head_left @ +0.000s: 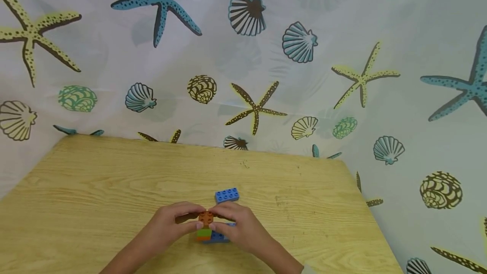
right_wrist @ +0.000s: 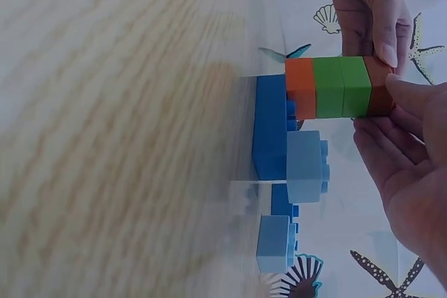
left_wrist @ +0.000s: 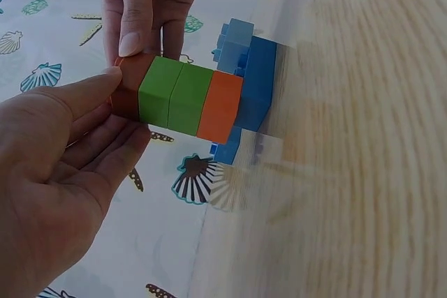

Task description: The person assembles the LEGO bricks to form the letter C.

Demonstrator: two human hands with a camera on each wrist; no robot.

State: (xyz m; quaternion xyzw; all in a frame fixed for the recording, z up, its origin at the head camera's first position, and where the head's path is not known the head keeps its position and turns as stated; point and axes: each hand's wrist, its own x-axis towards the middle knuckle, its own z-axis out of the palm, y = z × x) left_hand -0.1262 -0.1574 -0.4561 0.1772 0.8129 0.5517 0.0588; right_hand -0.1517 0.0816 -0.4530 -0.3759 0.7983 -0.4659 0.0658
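A short tower of toy building bricks stands on one end of a blue brick (left_wrist: 258, 88). The tower has an orange brick (left_wrist: 222, 106) at the bottom, two green bricks (right_wrist: 342, 87) above it and a reddish-brown brick (head_left: 206, 218) on top. My left hand (head_left: 172, 224) pinches the brown brick from the left, thumb on the near side and fingers behind. From the right, my right hand (head_left: 240, 228) pinches the same brick likewise. A light blue brick (right_wrist: 304, 165) sits on the blue base beside the tower, mostly covered by my right hand in the head view.
Behind the hands, a loose blue brick (head_left: 227, 195) lies on the wooden table (head_left: 114, 181), studs up. Another light blue brick (right_wrist: 272, 243) shows low in the right wrist view. A sheet printed with shells and starfish (head_left: 213, 54) hangs along the table's back and right edges.
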